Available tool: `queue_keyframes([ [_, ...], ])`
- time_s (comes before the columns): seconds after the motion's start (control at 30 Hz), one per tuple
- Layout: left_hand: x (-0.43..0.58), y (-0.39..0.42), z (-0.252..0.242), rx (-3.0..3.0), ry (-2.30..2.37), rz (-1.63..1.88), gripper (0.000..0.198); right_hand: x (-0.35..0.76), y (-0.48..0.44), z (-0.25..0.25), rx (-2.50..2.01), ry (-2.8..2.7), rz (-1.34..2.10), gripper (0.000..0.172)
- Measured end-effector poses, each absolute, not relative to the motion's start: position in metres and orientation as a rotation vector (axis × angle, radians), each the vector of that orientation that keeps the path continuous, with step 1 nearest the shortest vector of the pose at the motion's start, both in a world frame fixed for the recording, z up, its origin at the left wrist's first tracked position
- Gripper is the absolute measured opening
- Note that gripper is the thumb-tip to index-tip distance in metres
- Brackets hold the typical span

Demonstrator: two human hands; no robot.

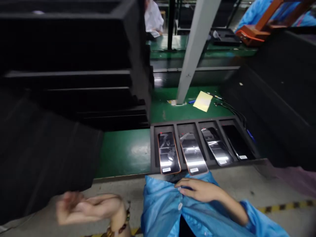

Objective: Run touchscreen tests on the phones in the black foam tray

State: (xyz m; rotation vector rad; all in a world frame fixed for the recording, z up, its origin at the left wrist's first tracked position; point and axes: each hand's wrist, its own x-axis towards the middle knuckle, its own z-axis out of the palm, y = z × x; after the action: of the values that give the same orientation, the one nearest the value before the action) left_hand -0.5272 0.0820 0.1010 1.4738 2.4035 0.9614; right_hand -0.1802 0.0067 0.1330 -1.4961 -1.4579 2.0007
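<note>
Phones (193, 154) lie side by side in a black tray (153, 148) at the near edge of the green counter (123, 151), their long axes running away from the person. The right hand (201, 190) is nearer, just short of the tray, fingers loosely together, flat on the blue smock (160, 207), holding nothing. The left hand (81, 208), blurred, hangs palm up, half curled, empty.

A green bench (125, 151) carries a black tray (154, 149), a stack of trays (103, 112), a yellow note (202, 100) and cables (230, 108).
</note>
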Motion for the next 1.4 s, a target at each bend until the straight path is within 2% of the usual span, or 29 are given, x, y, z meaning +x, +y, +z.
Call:
queue_keyframes([
  [0.07,-0.492,0.073,0.098,1.529,2.412,1.292,0.057,-0.14,-0.014,0.177,-1.413,-1.587,1.984,0.038],
  [0.1,-0.477,0.072,0.099,1.629,2.264,1.355,0.051,-0.117,-0.022,0.193,-1.432,-1.599,1.895,0.035],
  [0.13,-0.463,0.074,0.102,1.776,2.005,1.273,0.042,-0.093,-0.027,0.203,-1.507,-1.575,1.66,0.034],
  [0.2,-0.441,0.088,0.11,1.906,1.61,1.01,0.033,-0.044,-0.032,0.206,-1.794,-1.356,0.818,0.04],
  [0.27,-0.425,0.108,0.116,1.971,1.494,0.835,0.041,0.001,-0.029,0.191,-2.021,-1.242,0.202,0.044],
  [0.3,-0.42,0.119,0.118,1.999,1.475,0.772,0.045,0.018,-0.025,0.181,-2.074,-1.276,0.072,0.049],
  [0.43,-0.409,0.146,0.119,2.033,1.5,0.692,0.049,0.049,-0.007,0.152,-2.109,-1.467,0.142,0.059],
  [0.57,-0.398,0.153,0.132,2.154,1.592,0.672,0.046,0.042,0.004,0.152,-2.155,-1.626,0.153,0.066],
  [0.7,-0.366,0.154,0.151,2.238,1.609,0.466,0.051,0.03,0.009,0.155,-2.222,-1.626,0.094,0.076],
  [1.13,-0.346,0.158,0.161,2.27,1.747,0.253,0.051,0.029,0.021,0.148,-2.222,-1.58,-0.001,0.075],
  [1.4,-0.337,0.16,0.171,2.226,1.825,0.164,0.047,0.025,0.025,0.153,-2.169,-1.596,-0.081,0.062],
])
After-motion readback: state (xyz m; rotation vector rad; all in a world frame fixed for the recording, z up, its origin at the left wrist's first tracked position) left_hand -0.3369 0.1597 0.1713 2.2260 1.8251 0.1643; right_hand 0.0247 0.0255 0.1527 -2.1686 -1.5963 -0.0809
